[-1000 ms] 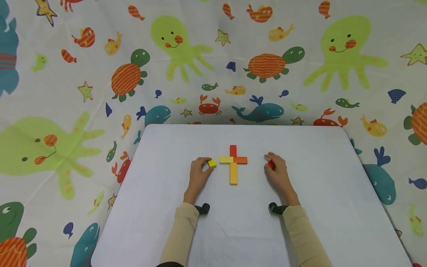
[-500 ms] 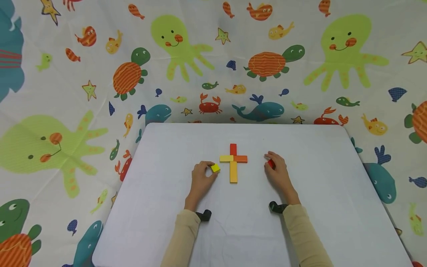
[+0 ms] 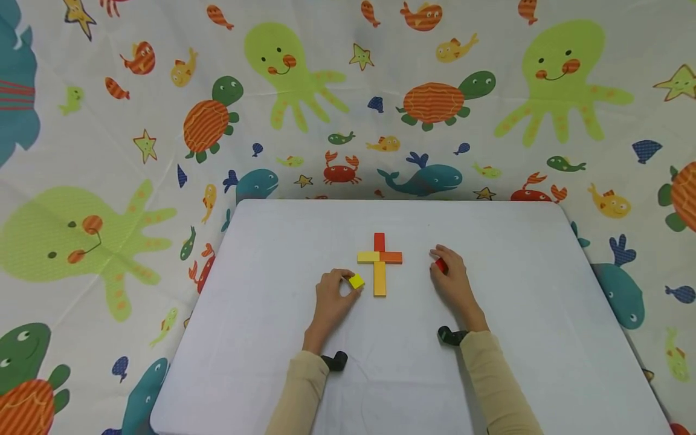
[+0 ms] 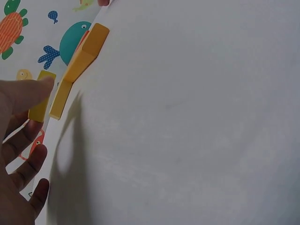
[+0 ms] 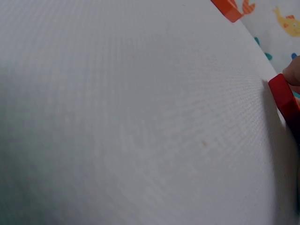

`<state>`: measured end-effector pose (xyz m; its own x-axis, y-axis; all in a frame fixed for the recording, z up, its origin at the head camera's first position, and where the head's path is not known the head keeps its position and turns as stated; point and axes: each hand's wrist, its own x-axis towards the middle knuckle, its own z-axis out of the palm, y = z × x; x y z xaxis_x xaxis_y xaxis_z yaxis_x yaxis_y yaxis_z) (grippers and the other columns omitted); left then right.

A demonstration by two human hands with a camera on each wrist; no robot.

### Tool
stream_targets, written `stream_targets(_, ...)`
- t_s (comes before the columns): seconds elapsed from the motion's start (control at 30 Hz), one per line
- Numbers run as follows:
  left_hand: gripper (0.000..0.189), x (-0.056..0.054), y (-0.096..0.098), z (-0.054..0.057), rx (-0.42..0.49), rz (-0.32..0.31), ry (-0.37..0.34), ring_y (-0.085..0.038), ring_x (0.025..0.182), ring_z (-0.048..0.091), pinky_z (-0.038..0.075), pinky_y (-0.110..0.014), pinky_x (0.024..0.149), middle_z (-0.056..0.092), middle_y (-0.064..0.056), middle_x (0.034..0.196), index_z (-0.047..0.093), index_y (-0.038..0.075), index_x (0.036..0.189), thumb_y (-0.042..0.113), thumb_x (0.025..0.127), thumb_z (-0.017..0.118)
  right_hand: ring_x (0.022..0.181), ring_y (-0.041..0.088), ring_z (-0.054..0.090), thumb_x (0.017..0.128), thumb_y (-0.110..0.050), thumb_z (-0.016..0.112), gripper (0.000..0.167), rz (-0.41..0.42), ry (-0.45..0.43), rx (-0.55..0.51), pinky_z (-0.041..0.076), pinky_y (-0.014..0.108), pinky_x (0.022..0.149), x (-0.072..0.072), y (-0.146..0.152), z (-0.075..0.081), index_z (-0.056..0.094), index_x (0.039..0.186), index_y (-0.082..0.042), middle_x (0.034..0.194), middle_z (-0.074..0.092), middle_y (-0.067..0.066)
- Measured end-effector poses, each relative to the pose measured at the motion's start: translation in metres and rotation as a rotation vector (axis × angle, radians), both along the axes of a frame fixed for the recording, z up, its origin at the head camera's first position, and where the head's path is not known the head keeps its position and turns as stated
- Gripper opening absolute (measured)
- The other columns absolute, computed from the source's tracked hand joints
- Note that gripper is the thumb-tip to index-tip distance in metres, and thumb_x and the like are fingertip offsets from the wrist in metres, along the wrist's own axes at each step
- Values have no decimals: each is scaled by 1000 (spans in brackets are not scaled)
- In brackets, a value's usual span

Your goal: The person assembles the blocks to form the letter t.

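My left hand (image 3: 334,299) pinches a yellow block (image 3: 356,281) between thumb and fingertips, just left of a cross of blocks. In the left wrist view the same yellow block (image 4: 41,101) is seen edge-on under the thumb. The cross has a red block (image 3: 379,241) at the far end, a pale yellow block (image 3: 368,257) on the left, an orange block (image 3: 391,258) on the right and a longer amber block (image 3: 379,281) toward me. Right of the cross, my right hand (image 3: 454,281) holds a dark red block (image 3: 441,264), partly hidden by the fingers.
The blocks lie on a white table (image 3: 533,314). Behind and beside it hangs a cloth (image 3: 304,157) printed with sea animals. A black strap device (image 3: 335,361) sits on the left wrist, and another black device (image 3: 450,336) on the right wrist.
My left hand has moved toward me and slightly right with the yellow block, from beside the cross's left arm to beside its amber block. The right hand has stayed in place.
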<state>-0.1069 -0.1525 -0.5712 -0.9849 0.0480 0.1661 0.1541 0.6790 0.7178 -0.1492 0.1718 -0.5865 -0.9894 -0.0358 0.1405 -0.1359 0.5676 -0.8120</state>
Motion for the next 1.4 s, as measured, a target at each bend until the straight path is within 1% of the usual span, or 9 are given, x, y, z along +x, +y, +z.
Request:
stream_targets(0.1, 38, 5, 3, 0, 9, -10, 1, -25, 107, 59, 36, -41, 92, 70, -2, 113, 67, 15, 118, 24, 86, 84, 151, 48, 33, 102, -7, 58, 38, 4, 12, -2, 30, 67, 122, 0, 0, 1, 60, 139, 1, 157, 47, 26)
stream_targets(0.2, 37, 8, 5, 0, 8, -18, -5, -24, 106, 59, 36, -40, 91, 69, -2, 112, 67, 15, 118, 24, 86, 85, 150, 49, 33, 102, -7, 58, 37, 21, 22, 26, 29, 68, 121, 0, 0, 0, 60, 138, 2, 157, 47, 28)
stream_targets(0.43, 39, 11, 12, -3, -24, -61, 3, -22, 105, 59, 38, -42, 94, 70, -1, 111, 67, 16, 118, 24, 85, 86, 145, 56, 34, 102, -6, 58, 36, 55, 89, 104, 26, 72, 117, -2, -1, 1, 60, 135, 6, 153, 47, 33)
stream_targets(0.53, 39, 13, 14, -3, -28, -76, 18, -22, 104, 59, 39, -42, 93, 70, -1, 110, 67, 16, 118, 23, 84, 87, 144, 56, 33, 102, -5, 58, 34, 56, 100, 120, 28, 71, 117, -2, 0, 0, 60, 135, 5, 153, 46, 32)
stream_targets(0.67, 38, 16, 16, -3, -46, -90, 34, -21, 103, 59, 40, -39, 91, 71, 0, 110, 67, 16, 117, 24, 85, 87, 143, 55, 33, 101, -1, 59, 33, 39, 120, 113, 32, 70, 116, -1, 2, -1, 62, 133, 4, 153, 47, 31)
stream_targets(0.8, 37, 18, 17, -4, -59, -103, 64, -19, 102, 60, 41, -39, 92, 71, 2, 110, 68, 17, 117, 26, 86, 86, 139, 56, 37, 97, 4, 62, 31, 28, 186, 96, 33, 70, 113, 1, 3, -1, 65, 128, 7, 148, 51, 32)
stream_targets(0.93, 36, 23, 18, -4, -61, -99, 100, -17, 100, 61, 42, -40, 91, 72, 4, 110, 69, 19, 116, 26, 86, 87, 135, 59, 40, 94, 7, 66, 29, 21, 231, 79, 34, 69, 112, 4, 4, -2, 67, 123, 9, 144, 54, 35)
stream_targets(1.13, 35, 30, 22, -3, -43, -85, 135, -15, 99, 62, 42, -37, 89, 72, 5, 110, 71, 20, 116, 23, 86, 88, 133, 57, 44, 93, 8, 68, 28, 9, 238, 54, 35, 68, 111, 6, 5, -4, 68, 121, 9, 141, 55, 35)
stream_targets(1.4, 35, 38, 29, -3, -48, -66, 177, -17, 95, 65, 46, -37, 87, 71, 2, 103, 73, 17, 111, 19, 81, 91, 138, 48, 46, 94, 1, 72, 27, -12, 190, 2, 35, 63, 116, 8, 7, -7, 70, 121, 5, 145, 57, 28)
